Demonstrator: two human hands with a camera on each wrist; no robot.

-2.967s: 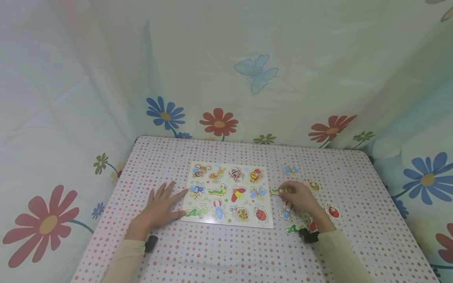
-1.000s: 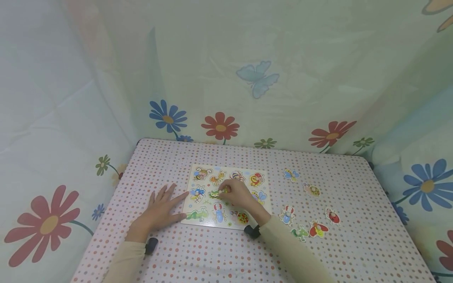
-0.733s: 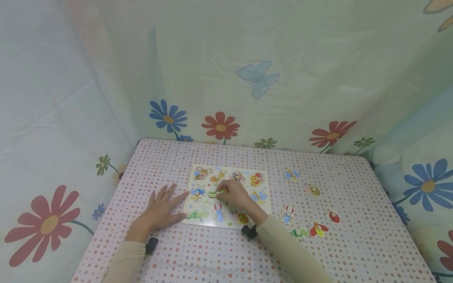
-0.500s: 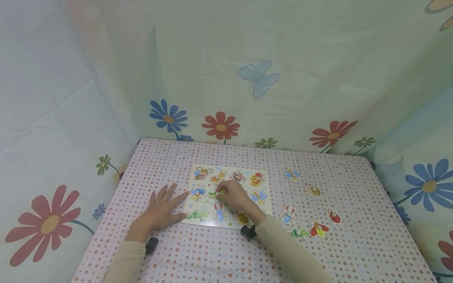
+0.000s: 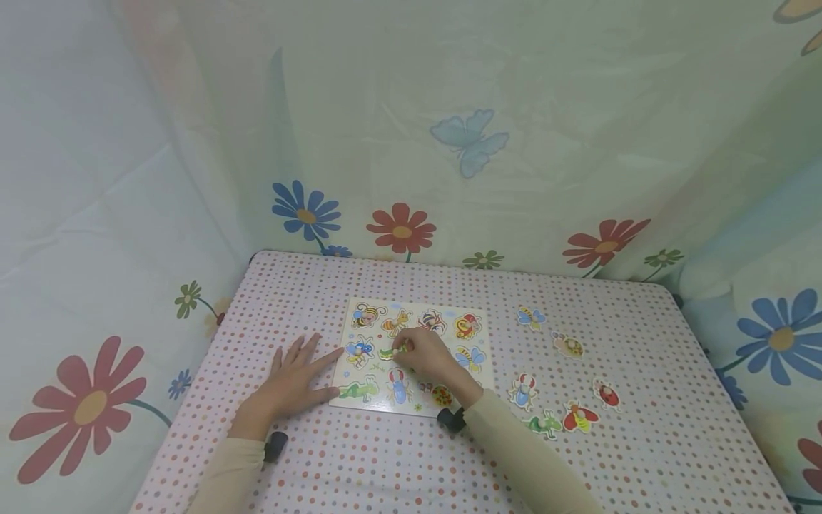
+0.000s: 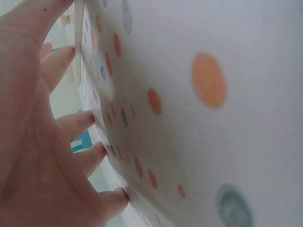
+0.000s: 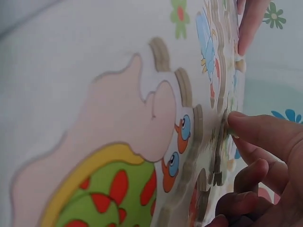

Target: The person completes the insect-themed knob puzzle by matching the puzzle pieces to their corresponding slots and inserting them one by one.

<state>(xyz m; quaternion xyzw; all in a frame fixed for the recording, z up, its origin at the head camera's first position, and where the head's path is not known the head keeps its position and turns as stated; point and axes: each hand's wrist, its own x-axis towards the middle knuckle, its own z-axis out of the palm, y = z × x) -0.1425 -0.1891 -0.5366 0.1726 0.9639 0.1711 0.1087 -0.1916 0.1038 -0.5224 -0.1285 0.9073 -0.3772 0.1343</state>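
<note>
My right hand (image 5: 424, 353) pinches a green caterpillar puzzle piece (image 5: 386, 353) between thumb and forefinger, over the middle row of the insect puzzle board (image 5: 379, 405). In the right wrist view the right hand's fingertips are right at the board's surface, beyond the printed snail recess (image 7: 142, 118). My left hand (image 5: 289, 385) lies spread at the board's left side, thumb and index fingertip at its edge. The left wrist view shows the left hand's other fingertips (image 6: 97, 150) on the cloth. Several insect pieces sit in the board's top row and at middle left.
Right of the board lie loose pieces: a blue-winged insect (image 5: 530, 318), a snail (image 5: 568, 345), a stag beetle (image 5: 523, 391), a ladybug (image 5: 606, 393), a grasshopper (image 5: 545, 425) and a red-winged bug (image 5: 580, 416). A dotted cloth (image 5: 359, 464) covers the table; flowered curtains (image 5: 359, 107) surround it.
My right hand has carried the caterpillar piece leftward from beside the board to its middle row. Over the last half second it barely shifts. The left hand stays in place.
</note>
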